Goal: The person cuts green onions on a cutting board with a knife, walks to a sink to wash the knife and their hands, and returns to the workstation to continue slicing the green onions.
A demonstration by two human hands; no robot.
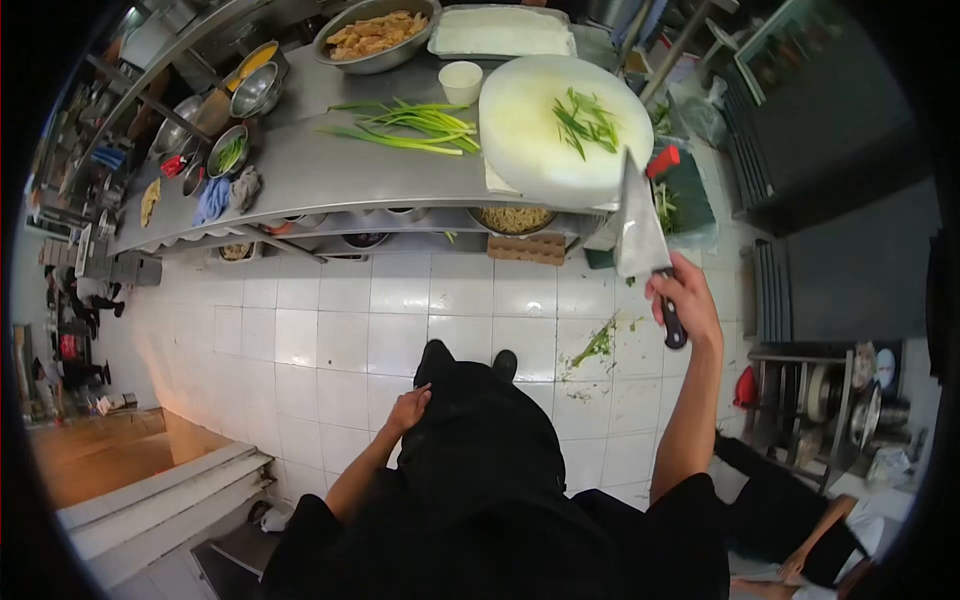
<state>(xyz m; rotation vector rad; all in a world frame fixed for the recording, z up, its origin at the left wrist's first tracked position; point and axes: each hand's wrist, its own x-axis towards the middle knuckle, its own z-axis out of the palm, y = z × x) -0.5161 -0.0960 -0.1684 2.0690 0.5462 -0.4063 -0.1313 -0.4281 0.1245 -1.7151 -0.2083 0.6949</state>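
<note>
My right hand (685,298) is closed round the black handle of a large chef's knife (640,225). The broad blade points away from me, its tip at the near right edge of a round white cutting board (520,165). On the board lie cut green scallion pieces (587,122). To the left of the board, a bunch of long scallions (415,128) rests on the steel counter (290,170). My left hand (408,408) is low against my black clothing, fingers curled in; whether it pinches the cloth is hidden.
A bowl of fried-looking pieces (345,62), a white-filled tray (500,48) and a white cup (460,82) stand on the counter. Metal bowls (257,90) are at left. Green scraps (597,345) litter the tiled floor. Another person's arm (815,540) shows at lower right.
</note>
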